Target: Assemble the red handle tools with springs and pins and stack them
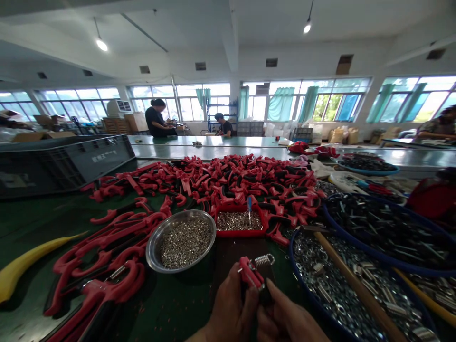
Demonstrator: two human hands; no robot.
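My left hand (233, 301) is closed around a red plastic clamp part (249, 273), held low in front of me. A coiled metal spring (263, 260) with a hooked end juts from the part's top, towards the right. My right hand (285, 316) pinches at a dark piece (264, 293) at the part's lower end; my fingers hide most of this piece. Just beyond my hands stand a metal bowl (151, 249) of small metal pins and a red tray (240, 233) of longer pins, with a blue-handled screwdriver (250, 206) upright in it.
Red clamp parts (231, 175) are heaped behind; joined clamps (117, 289) lie left, near a yellow curved object (24, 266). Right are a blue-rimmed basin (294, 259) of springs, a hammer (352, 280) across it, and a basin of dark screws (388, 228). A grey crate (71, 164) stands left.
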